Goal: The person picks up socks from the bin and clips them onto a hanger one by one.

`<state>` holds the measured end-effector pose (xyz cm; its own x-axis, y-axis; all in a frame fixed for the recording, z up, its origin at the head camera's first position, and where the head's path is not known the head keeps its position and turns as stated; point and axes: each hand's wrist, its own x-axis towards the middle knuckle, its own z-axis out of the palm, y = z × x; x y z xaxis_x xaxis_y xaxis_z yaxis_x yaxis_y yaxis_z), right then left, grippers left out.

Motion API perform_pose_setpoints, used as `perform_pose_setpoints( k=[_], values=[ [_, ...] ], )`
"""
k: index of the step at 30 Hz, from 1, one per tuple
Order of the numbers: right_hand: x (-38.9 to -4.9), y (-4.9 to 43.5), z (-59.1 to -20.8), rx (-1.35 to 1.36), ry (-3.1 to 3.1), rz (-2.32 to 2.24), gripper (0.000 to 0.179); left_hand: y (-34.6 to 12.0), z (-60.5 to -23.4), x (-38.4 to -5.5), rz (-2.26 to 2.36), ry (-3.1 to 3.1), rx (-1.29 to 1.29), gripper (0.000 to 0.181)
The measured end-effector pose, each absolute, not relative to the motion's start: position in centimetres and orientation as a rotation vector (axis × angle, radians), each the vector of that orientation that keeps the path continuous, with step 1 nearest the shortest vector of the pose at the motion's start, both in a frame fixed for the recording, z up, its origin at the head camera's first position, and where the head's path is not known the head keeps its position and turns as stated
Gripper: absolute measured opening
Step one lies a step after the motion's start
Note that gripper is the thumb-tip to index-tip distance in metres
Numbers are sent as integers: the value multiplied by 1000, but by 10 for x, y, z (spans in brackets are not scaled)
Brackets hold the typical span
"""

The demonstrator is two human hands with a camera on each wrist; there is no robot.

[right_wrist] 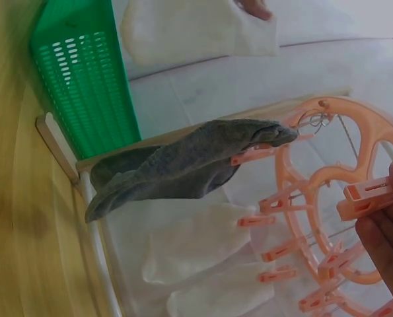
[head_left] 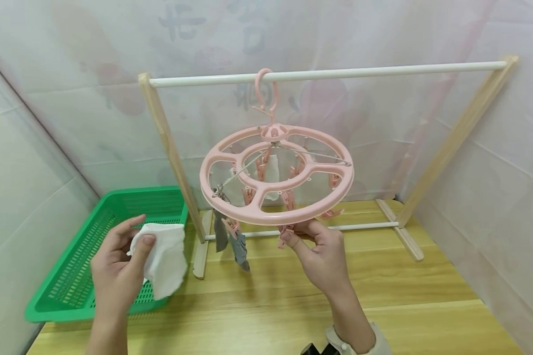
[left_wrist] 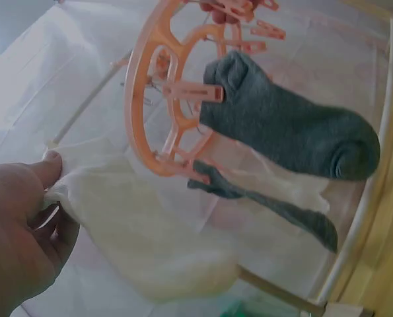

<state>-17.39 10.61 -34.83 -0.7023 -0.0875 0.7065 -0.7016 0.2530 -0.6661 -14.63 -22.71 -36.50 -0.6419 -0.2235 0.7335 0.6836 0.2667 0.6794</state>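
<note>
My left hand (head_left: pixel 123 259) pinches a white sock (head_left: pixel 166 261) between thumb and fingers, in front of the green basket; the sock hangs down from the grip. With thumb and fingers, my right hand (head_left: pixel 317 251) holds a pink clothespin (right_wrist: pixel 368 197) at the near rim of a round pink drying hanger (head_left: pixel 266 217). Two grey socks (left_wrist: pixel 288 125) hang from clothespins at the hanger's left side. White socks (right_wrist: pixel 199 241) are clipped farther back on it. Other pink clothespins (head_left: pixel 287 198) dangle from the rings.
The hanger's hook (head_left: pixel 265 91) hangs over the white bar (head_left: pixel 364 72) of a wooden-legged rack (head_left: pixel 171 148). A green basket (head_left: pixel 66 256) stands to the left on the wooden table (head_left: pixel 257 315). Pale curtains (head_left: pixel 493 162) surround the table at the back and sides.
</note>
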Motion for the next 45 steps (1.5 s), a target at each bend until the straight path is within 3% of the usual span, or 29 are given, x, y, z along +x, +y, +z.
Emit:
perform_pose_setpoints(
  k=[11, 26, 45],
  values=[
    [-174, 105, -349, 731, -1960, 1489, 18, -196, -360, -144, -1591, -1723, -575, 15],
    [-175, 107, -348, 713, -1985, 1525, 13, -146, -350, -147, -1675, -1836, -544, 13],
    [-177, 104, -350, 768, -1923, 1594, 15, -126, -358, -154, -1662, -1968, -679, 19]
  ],
)
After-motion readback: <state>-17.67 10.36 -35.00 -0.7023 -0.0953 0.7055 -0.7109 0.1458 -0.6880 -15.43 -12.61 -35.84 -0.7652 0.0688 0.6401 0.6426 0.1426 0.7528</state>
